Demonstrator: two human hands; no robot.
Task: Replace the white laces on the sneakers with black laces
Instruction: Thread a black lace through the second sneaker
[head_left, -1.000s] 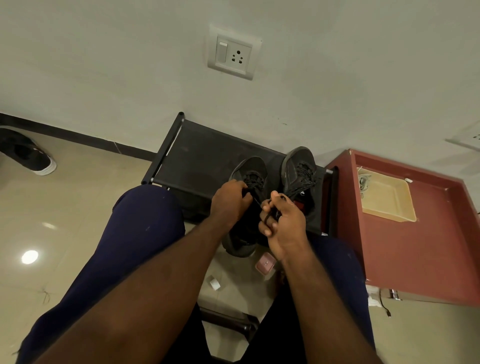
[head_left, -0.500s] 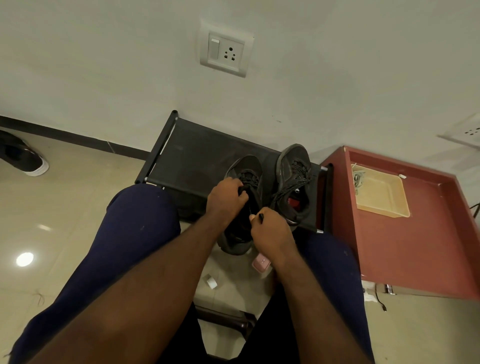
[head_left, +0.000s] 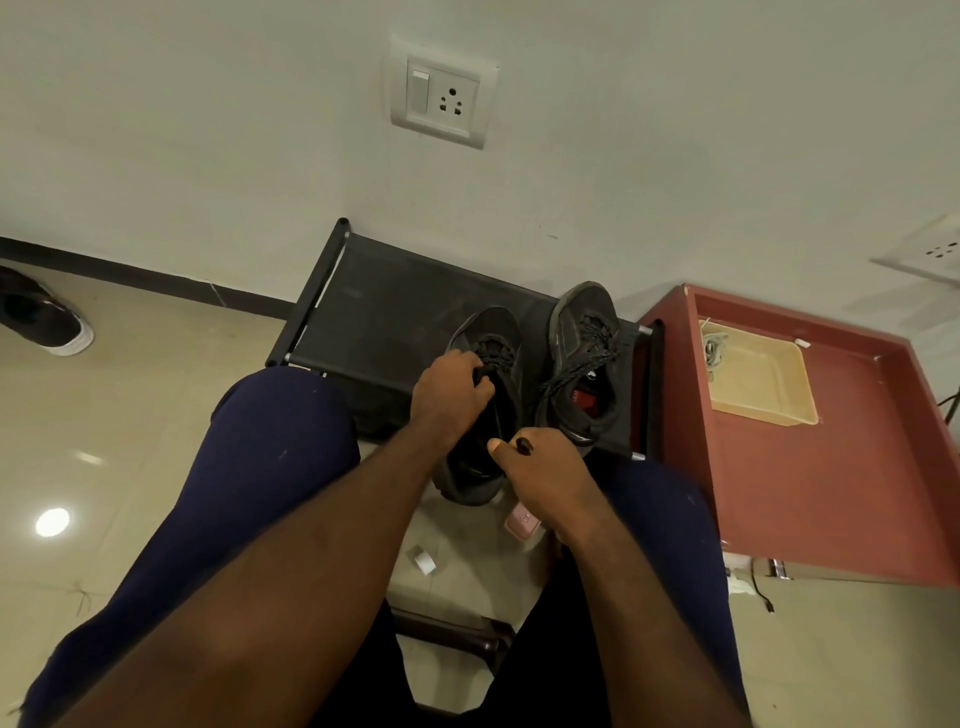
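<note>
Two black sneakers stand on a low black rack (head_left: 379, 306) in front of my knees. My left hand (head_left: 449, 392) grips the tongue area of the left sneaker (head_left: 488, 338), whose heel hangs over the rack's front edge. My right hand (head_left: 540, 470) is closed on the end of a black lace (head_left: 523, 446) near that sneaker's heel. The right sneaker (head_left: 584, 332) stands beside it with black laces threaded and a red insole showing. A pale lace bundle (head_left: 712, 349) lies in a beige tray (head_left: 763, 387).
The beige tray sits on a red cabinet top (head_left: 831, 483) to the right. A pink object (head_left: 522, 522) and a small white scrap (head_left: 423, 561) lie on the tiled floor between my legs. Another dark shoe (head_left: 41, 322) lies far left by the wall.
My right hand has drawn back from the sneaker's eyelets toward me and lower, with the lace end held in it. My left hand stays on the left sneaker.
</note>
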